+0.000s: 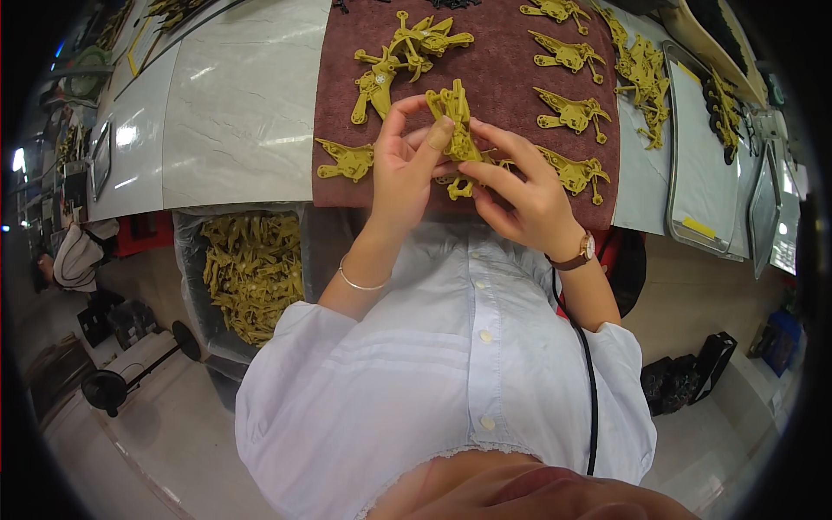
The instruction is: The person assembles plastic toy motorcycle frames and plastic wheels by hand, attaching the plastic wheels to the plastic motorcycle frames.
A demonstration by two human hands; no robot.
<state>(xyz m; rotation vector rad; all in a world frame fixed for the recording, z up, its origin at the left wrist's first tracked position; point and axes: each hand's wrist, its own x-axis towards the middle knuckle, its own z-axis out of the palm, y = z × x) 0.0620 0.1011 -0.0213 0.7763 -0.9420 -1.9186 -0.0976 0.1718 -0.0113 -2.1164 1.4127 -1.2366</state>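
A yellow-green plastic part (451, 104) is held up over the dark red cloth mat (501, 78), between my two hands. My left hand (406, 165) pinches it from the left with thumb and fingers. From the right, my right hand (527, 186) grips its lower portion, fingers bent around it. Where the fingers overlap it, the part's lower end is partly hidden. Close to my left hand lies a similar flat part (343, 161). Just beyond the hands sits a loose cluster of such parts (407, 52). A column of matching pieces (568, 113) lines the mat's right side.
Below the table edge at left stands a plastic-lined bin (192, 260) full of yellow-green parts (251, 277). More parts (643, 74) lie right of the mat, beside a metal tray (685, 186). A black cable (589, 373) runs down over my shirt.
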